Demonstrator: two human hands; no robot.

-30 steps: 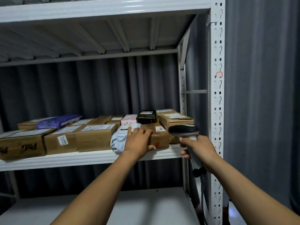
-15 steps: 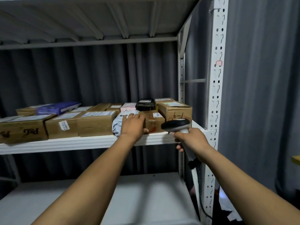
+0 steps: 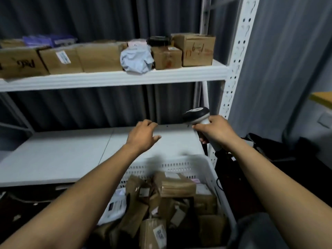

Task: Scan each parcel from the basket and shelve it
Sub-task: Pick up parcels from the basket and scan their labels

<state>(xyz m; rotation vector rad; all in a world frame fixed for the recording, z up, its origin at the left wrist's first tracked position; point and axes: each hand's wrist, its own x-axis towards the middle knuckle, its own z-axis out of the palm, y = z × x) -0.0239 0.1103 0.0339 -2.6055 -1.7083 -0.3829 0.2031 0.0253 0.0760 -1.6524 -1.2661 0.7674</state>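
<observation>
A white perforated basket (image 3: 181,165) stands low in front of me, filled with several brown and white parcels (image 3: 177,186). My left hand (image 3: 143,134) hovers empty above the basket's far rim, fingers loosely spread. My right hand (image 3: 214,131) grips the handle of a black-and-white barcode scanner (image 3: 196,115), whose head points left. On the upper white shelf (image 3: 115,78) sit several cardboard boxes, a crumpled grey poly-bag parcel (image 3: 137,60) and a small brown box (image 3: 166,57) beside it.
A bare white lower shelf (image 3: 62,153) lies behind the basket. The rack's perforated white upright (image 3: 235,60) stands at the right, with dark bags (image 3: 269,146) on the floor beyond it. Grey curtains hang behind the rack.
My left hand has let go of the parcel on the upper shelf and dropped down over the basket. The view has tilted downward, and the scanner hand has lowered with it.
</observation>
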